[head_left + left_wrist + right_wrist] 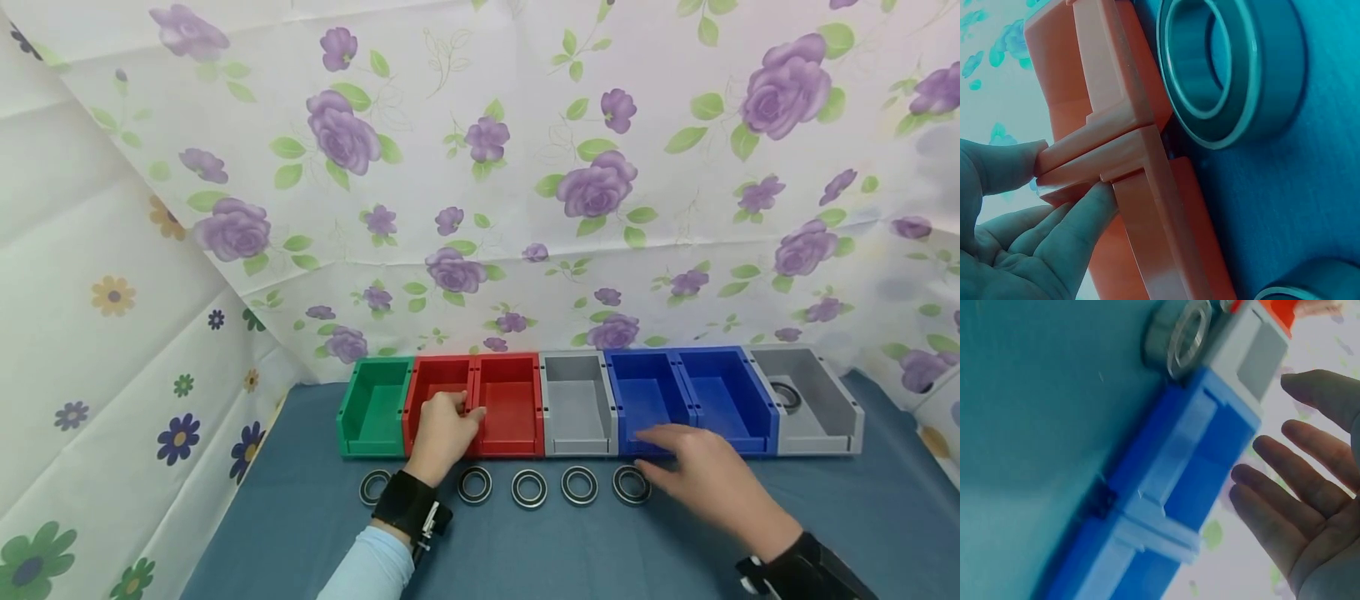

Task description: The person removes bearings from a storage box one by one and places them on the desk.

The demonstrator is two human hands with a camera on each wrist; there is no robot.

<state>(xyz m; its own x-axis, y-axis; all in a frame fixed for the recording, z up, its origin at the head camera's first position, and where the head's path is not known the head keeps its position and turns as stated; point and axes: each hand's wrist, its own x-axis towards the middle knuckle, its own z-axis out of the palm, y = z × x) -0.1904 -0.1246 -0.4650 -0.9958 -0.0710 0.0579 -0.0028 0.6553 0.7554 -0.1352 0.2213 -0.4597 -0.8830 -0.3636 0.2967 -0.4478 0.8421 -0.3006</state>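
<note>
My left hand (441, 435) pinches the adjoining side walls of two red bins (510, 400); in the left wrist view the thumb is on one side of the walls and the fingers on the other. Fingers apart, my right hand (708, 479) hovers in front of the blue bins (723, 396) and holds nothing. Near its fingertips a ring-shaped ball bearing (632, 485) lies flat on the cloth. Several like it lie in a row before the bins, among them a bearing (529, 489) in the middle and another bearing (1229, 69) close to the left hand.
The bins stand side by side: a green bin (377, 408) at the left end, a grey bin (577, 404) mid-row and another grey bin (825, 400) at the right end, with a bearing (786, 397) inside. A flowered sheet (480, 183) hangs behind the blue tablecloth (555, 558).
</note>
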